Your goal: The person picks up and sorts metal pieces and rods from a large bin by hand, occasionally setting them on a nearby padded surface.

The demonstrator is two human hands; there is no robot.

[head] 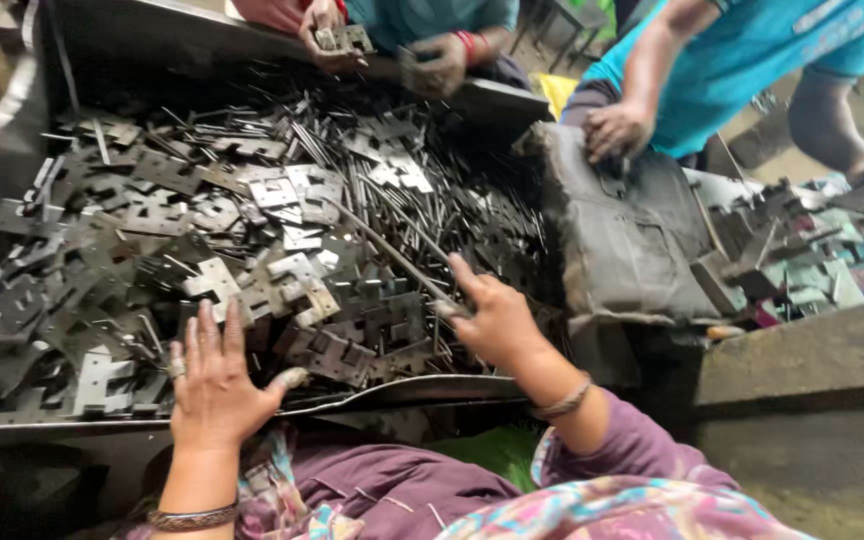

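A big metal tray (422, 388) holds a heap of flat grey hinge plates (252, 230) mixed with thin metal rods (422, 230). My left hand (217, 375) lies flat with fingers spread on the plates near the tray's front edge, holding nothing. My right hand (492, 315) is closed on one long thin rod (382, 245) that slants up to the left over the heap. Purple sleeves cover my arms, with a bangle on each wrist.
A grey cloth-covered block (632, 240) sits right of the tray, with another person's hand (614, 130) on it. More metal parts (782, 240) pile at far right. At the tray's far edge, two hands of another person (337, 40) hold hinge plates.
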